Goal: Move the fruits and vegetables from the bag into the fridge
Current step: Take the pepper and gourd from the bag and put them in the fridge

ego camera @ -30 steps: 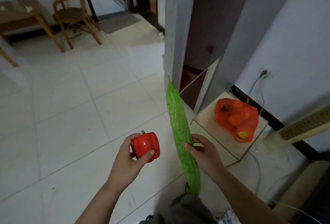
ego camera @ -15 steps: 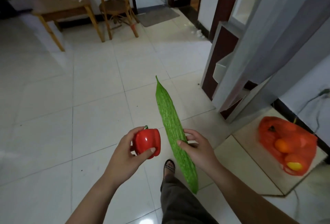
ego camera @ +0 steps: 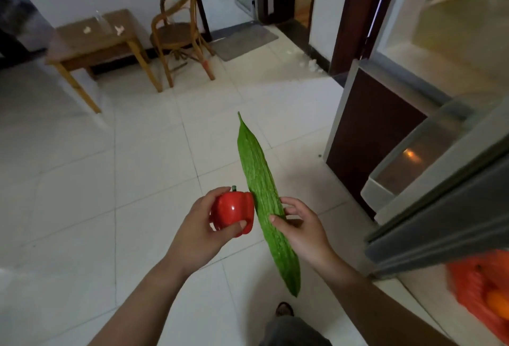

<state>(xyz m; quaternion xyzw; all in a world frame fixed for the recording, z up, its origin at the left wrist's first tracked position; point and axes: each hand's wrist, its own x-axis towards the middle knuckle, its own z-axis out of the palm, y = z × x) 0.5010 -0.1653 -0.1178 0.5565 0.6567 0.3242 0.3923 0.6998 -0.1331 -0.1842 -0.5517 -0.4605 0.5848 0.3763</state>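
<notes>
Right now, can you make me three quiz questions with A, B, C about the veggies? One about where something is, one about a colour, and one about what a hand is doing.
1. Where is the orange bag?
A. On the wooden table.
B. On the low board on the floor, at the right.
C. On the chair.

2. What colour is the pepper in the left hand?
A. Red.
B. Yellow.
C. Purple.

3. What is the right hand doing?
A. Hanging with nothing in it.
B. Holding the long green gourd.
C. Pushing a door.

Answers:
1 B, the bag sits on the board at the bottom right edge.
2 A, the pepper is shiny red with a small green stem.
3 B, its thumb and fingers wrap round the gourd's middle.
</notes>
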